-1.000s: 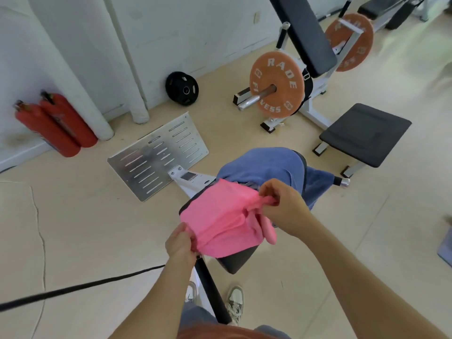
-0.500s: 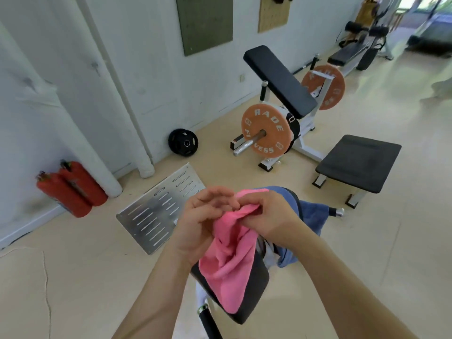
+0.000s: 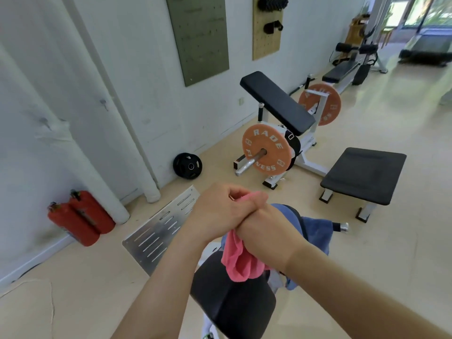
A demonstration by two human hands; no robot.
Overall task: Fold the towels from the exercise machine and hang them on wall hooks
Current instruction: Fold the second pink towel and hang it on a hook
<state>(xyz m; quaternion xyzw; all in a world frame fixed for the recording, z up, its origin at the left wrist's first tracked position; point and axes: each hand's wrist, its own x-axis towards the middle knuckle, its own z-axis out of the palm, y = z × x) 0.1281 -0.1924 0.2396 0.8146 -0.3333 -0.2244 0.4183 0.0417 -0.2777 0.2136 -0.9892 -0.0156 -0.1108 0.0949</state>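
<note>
A pink towel (image 3: 238,261) hangs bunched from both my hands, lifted above the black pad (image 3: 232,304) of the exercise machine. My left hand (image 3: 220,211) and my right hand (image 3: 264,234) press together, both closed on the towel's top edge. A blue towel (image 3: 315,231) stays draped over the machine behind my hands, mostly hidden by them. Two small metal hooks (image 3: 104,104) stick out of the white wall at the left, bare.
A slotted metal footplate (image 3: 161,228) lies on the floor left of the machine. Two red fire extinguishers (image 3: 80,217) and a black weight plate (image 3: 187,165) sit by the wall. A bench with orange plates (image 3: 266,151) and a low black seat (image 3: 364,174) stand ahead to the right.
My hands came together, gathering the spread pink towel into a bunch and lifting it off the pad. The view tilted up toward the wall.
</note>
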